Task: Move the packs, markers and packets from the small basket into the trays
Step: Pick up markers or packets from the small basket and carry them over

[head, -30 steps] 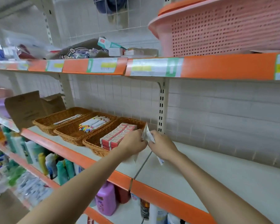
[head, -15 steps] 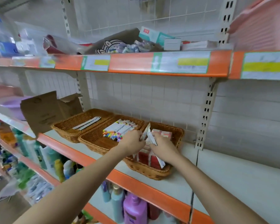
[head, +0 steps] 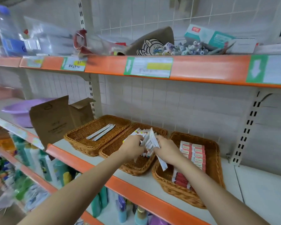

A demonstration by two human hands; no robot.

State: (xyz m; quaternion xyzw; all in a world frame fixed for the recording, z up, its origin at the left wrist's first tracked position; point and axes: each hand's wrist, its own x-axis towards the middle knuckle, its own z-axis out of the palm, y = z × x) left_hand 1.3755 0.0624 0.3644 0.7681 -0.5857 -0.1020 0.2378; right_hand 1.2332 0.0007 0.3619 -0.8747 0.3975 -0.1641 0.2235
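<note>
Gripping packets (head: pixel 150 140): left hand (head: pixel 133 146), right hand (head: pixel 166 151); over middle tray (head: pixel 133 168)

Shelf-edge labels (head: pixel 148 67): white arrows pointing down on green; print blurring past reading.
Cardboard box (head: pixel 54 120): faint print, illegible.
Red packs (head: pixel 195 153): lettering unreadable.

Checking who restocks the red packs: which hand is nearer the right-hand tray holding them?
Right. The right hand hovers at the left edge of the right-hand tray, gripping white packets; the left hand is over the middle tray.
</note>
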